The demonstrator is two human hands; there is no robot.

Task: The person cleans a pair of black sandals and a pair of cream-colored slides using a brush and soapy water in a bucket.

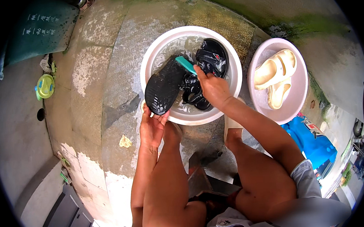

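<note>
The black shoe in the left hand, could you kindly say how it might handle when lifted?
The black shoe may be slippery, since its sole glistens wet. It seems fairly stiff: the sole looks straight with the left hand at one end. It could drip over the watery basin.

We see black sandals, a teal brush and a white basin at upper centre; cream slippers and a pale-pink tub at right.

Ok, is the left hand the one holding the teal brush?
No, the right hand holds the teal brush, while the left hand holds the near end of a black sandal.
</note>
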